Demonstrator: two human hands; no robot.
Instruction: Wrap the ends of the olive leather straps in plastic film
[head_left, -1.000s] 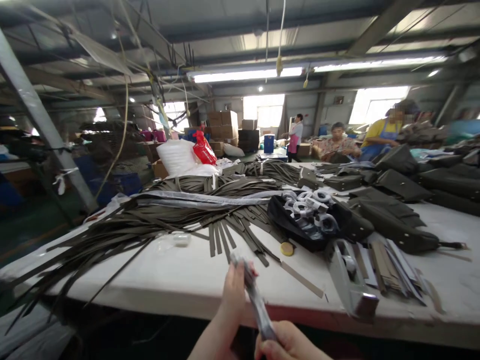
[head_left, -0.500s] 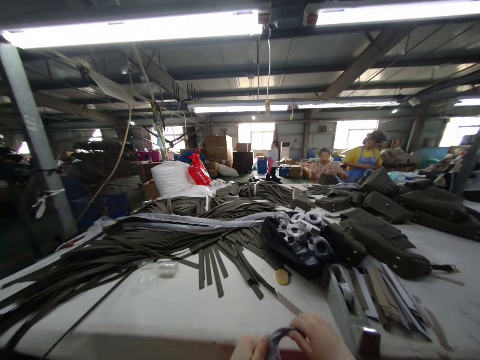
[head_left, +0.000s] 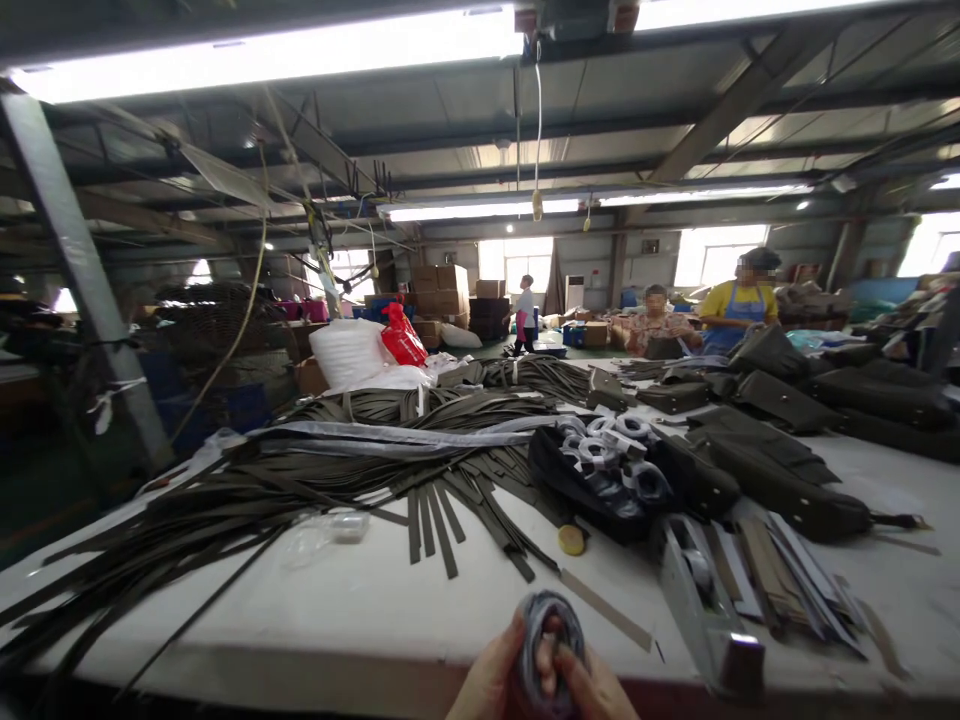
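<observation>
At the bottom of the view my left hand [head_left: 491,680] and my right hand [head_left: 596,690] are closed together on a grey strap [head_left: 551,620] that is bent into a loop between them. They are at the near edge of a white worktable [head_left: 360,600]. Just beyond them lie loose dark straps [head_left: 435,515], a small yellow disc [head_left: 571,540] and a single tan strip [head_left: 604,608]. A metal tape dispenser [head_left: 705,600] stands to the right of my hands.
Long dark straps [head_left: 262,490] cover the table's left and middle. A black bag of tape rolls [head_left: 607,465] and dark bags [head_left: 780,480] sit on the right. Other people [head_left: 739,300] work at the far end. Boxes [head_left: 442,290] and a steel post [head_left: 82,280] stand behind.
The grey strap was held out straight between my hands; now it is curled into a loop. The view tilted up and then came down slightly.
</observation>
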